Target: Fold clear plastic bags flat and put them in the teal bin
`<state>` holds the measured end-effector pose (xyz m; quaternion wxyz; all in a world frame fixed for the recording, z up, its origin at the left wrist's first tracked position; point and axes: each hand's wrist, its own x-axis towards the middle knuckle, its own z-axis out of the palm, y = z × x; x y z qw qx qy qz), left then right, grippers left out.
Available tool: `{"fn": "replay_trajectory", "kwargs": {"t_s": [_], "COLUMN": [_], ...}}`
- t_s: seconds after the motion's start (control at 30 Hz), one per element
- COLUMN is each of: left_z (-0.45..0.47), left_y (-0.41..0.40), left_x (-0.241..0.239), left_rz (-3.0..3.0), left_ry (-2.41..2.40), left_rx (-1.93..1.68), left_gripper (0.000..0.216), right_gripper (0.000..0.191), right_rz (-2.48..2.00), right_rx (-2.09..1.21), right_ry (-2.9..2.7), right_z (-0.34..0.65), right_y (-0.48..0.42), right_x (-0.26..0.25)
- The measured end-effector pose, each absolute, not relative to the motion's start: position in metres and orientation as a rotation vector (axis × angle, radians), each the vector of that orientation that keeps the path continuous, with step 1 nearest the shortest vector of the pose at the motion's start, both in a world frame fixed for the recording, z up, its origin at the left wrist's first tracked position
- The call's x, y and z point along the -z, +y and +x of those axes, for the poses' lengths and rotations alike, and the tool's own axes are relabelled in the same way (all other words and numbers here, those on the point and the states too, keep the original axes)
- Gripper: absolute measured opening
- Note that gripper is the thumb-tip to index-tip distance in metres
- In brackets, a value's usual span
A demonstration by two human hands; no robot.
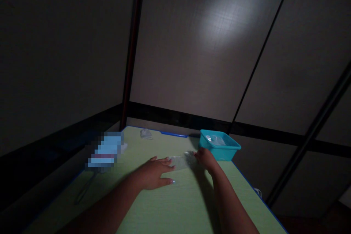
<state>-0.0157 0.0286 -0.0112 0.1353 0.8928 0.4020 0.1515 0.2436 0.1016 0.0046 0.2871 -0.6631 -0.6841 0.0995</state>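
Note:
A clear plastic bag (179, 162) lies flat on the pale green tabletop between my two hands. My left hand (156, 173) rests flat with its fingers spread, the fingertips pressing on the bag's left end. At the other end, my right hand (205, 158) has its fingers closed in a pinch on the bag's crinkled edge. That edge looks slightly raised and shiny. Just behind my right hand stands a turquoise plastic basket (219, 154), with clear plastic packaging (216, 140) inside it.
A small crumpled clear bag (146, 134) lies near the table's far left corner. A blurred-out bright screen (105, 151) with a strap or cord stands at the left edge. Blue edging (174, 134) runs along the table's back. Dark panelled walls (186, 62) rise behind.

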Motion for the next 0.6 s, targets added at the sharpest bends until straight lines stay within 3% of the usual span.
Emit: {"fn": "replay_trajectory", "kwargs": {"t_s": [0.37, 0.47, 0.6], "left_z": [-0.013, -0.012, -0.010], "left_y": [0.025, 0.024, 0.022], "left_x": [0.007, 0.005, 0.004], "left_rz": [2.612, 2.628, 2.656], "left_ry": [1.183, 1.179, 1.185], "left_rx": [-0.418, -0.407, -0.450], "left_gripper": [0.052, 0.052, 0.046], "right_gripper": [0.031, 0.032, 0.026], "right_rz": [-1.272, -1.131, -1.035], "right_rx": [-0.904, -0.875, -0.515], "right_ry": [-1.423, -1.458, -1.785], "right_z": [0.205, 0.192, 0.168], "right_y": [0.074, 0.070, 0.055], "right_x": [-0.028, -0.027, -0.027]}}
